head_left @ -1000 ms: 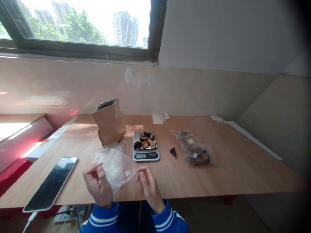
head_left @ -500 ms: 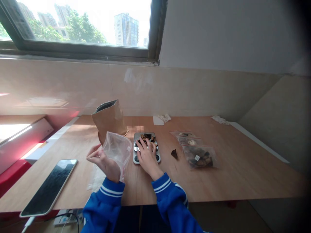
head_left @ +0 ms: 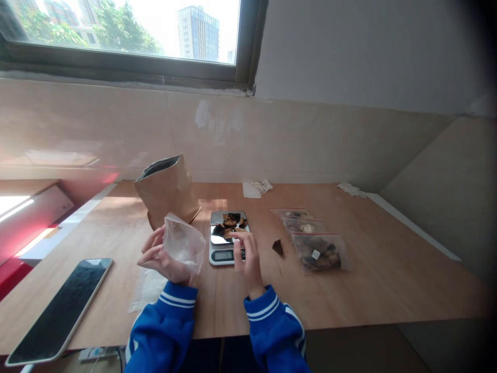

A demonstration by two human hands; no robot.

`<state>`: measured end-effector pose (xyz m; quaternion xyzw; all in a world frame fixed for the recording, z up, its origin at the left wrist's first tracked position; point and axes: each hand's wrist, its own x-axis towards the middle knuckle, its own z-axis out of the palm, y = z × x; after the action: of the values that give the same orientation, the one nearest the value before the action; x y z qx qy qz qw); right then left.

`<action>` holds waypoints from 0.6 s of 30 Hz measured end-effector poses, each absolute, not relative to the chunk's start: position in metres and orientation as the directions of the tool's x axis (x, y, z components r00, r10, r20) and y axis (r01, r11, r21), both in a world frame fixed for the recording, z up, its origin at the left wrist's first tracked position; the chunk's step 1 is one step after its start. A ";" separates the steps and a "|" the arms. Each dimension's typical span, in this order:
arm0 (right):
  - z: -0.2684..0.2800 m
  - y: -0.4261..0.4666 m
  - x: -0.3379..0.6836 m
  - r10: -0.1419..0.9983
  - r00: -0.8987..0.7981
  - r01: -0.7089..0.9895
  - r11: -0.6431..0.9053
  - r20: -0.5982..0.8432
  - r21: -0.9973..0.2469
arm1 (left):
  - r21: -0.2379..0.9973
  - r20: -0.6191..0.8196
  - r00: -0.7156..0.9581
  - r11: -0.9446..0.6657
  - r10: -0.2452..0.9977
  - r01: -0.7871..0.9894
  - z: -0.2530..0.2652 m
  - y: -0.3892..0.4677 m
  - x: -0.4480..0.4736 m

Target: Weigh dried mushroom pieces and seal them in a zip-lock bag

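Note:
My left hand (head_left: 166,263) is closed on a clear plastic zip bag (head_left: 184,243), which stands up beside its fingers. Over the front right of a small digital scale (head_left: 216,247) is my right hand (head_left: 248,259), its thumb and fingers apart. The fingertips are close to the dark brown dried slices (head_left: 231,223) heaped on the scale's shiny plate; whether they touch one cannot be made out. One loose dried slice (head_left: 278,247) lies on the table to the right of the scale.
A brown paper bag (head_left: 166,189) stands open behind my left hand. Filled zip bags (head_left: 320,253) lie at the right. A phone (head_left: 62,308) rests at the left, and more clear plastic (head_left: 146,287) lies under my left hand. Crumpled tissue (head_left: 262,186) is near the wall.
My right hand has drawn back from the slices toward the front of the scale, uncovering the heap and part of the display. The clear bag has shifted slightly. The view has tilted down.

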<state>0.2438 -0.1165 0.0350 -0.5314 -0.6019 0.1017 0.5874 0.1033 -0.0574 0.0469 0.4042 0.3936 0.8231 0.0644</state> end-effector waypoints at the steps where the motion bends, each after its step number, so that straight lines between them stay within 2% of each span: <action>1: 0.040 -0.118 0.237 0.794 0.195 0.472 0.439 0.576 -0.764 | 0.654 0.640 -0.667 -0.726 0.380 0.214 0.045 -0.057 0.104; 3: 0.049 -0.120 0.219 0.853 0.100 0.388 0.440 0.512 -0.810 | 0.542 0.693 -0.654 -0.817 0.303 0.196 0.040 -0.058 0.104; 5: 0.060 -0.121 0.203 0.883 0.058 0.321 0.426 0.466 -0.846 | 0.490 0.768 -0.550 -0.855 0.328 0.173 0.035 -0.060 0.102; 11: 0.084 -0.120 0.183 0.870 -0.009 0.166 0.487 0.492 -0.858 | 0.501 0.863 -0.265 -0.792 0.429 0.348 0.030 -0.073 0.087; 18: 0.086 -0.117 0.183 0.875 0.048 0.195 0.464 0.481 -0.864 | 0.420 0.905 -0.198 -0.716 0.377 0.557 0.028 -0.075 0.083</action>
<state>0.1830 -0.1170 0.0855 -0.4279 -0.6255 0.2911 0.5839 0.0828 -0.0749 0.0284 0.6298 0.3707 0.6794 -0.0662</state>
